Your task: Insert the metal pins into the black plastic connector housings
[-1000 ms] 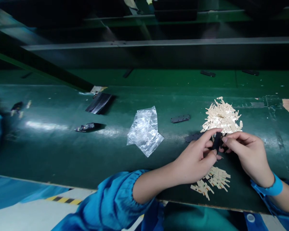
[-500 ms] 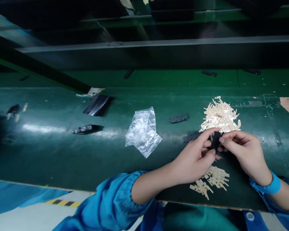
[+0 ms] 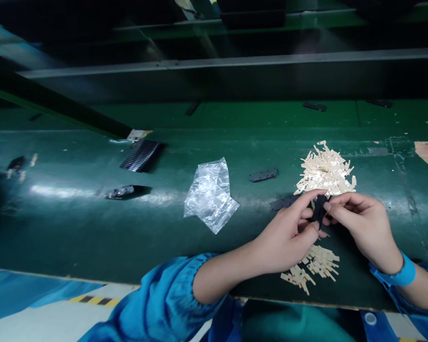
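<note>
My left hand (image 3: 292,230) is closed on a small black plastic part (image 3: 318,210), gripping it between thumb and fingers. My right hand (image 3: 360,221) pinches at the same part's right side; whether a smaller piece sits between those fingertips is hidden. Just beyond the hands lies a heap of cream-coloured flat pieces (image 3: 324,168). A smaller group of similar pieces (image 3: 319,263) is spread nearer to me, partly under the left hand. Another black part (image 3: 283,203) rests by the left knuckles, and a flat black strip with small holes (image 3: 264,175) lies farther left.
Clear plastic bags (image 3: 212,194) lie mid-table. To the left are a black comb-like stack (image 3: 140,155) and a dark small part (image 3: 121,192). A slanted post (image 3: 92,116) stands at the back left. Several black pieces lie along the rear strip. A blue sleeve shows at the far left edge.
The view has shifted very slightly. Both hands keep nearly the same hold on the black part, and nothing else has visibly moved.
</note>
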The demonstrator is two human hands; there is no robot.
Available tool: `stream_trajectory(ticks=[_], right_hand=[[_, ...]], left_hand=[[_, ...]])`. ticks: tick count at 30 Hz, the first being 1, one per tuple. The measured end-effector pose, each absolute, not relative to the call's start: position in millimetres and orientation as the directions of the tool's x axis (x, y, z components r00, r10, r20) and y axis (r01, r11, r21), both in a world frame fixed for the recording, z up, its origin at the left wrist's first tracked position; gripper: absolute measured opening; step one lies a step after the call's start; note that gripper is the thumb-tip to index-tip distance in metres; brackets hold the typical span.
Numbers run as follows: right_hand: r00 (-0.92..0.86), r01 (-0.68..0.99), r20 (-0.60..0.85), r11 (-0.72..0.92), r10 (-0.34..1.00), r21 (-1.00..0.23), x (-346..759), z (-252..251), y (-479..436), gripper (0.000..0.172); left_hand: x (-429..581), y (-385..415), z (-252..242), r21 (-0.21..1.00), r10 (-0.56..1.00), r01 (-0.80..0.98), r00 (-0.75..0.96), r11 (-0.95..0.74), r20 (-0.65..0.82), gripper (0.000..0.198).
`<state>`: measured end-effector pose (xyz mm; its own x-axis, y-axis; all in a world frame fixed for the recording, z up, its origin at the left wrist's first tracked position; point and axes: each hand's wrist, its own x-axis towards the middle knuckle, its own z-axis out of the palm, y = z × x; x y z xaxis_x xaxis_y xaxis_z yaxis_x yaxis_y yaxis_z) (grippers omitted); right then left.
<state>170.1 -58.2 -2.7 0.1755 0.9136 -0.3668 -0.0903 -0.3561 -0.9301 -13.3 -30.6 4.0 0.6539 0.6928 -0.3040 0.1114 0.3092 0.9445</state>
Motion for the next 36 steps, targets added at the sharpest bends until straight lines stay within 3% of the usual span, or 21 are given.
stream_trajectory(ticks=[17,29,36], right_hand=[[0.157,-0.072,-0.369,-0.362,0.916,-0.929,168.7,-1.2,-57.0,0.011],[0.247,0.062,-0.261,-0.284,0.933,-0.957,171.8,3.4,-56.0,0.008],[0.027,0.034,-0.332,-0.333,0.943,-0.942,173.6,6.3,-54.4,0.018]], left_hand=[[-13.6,-28.2,7.1,0.927,0.672,0.104,0.661,0.361,-0.335,0.060],[-16.9,-24.9,12.7,0.898,0.648,0.048,0.676,0.437,-0.351,0.062],[-18.3,-24.6,11.6,0.897,0.647,0.047,0.676,0.439,-0.352,0.062]])
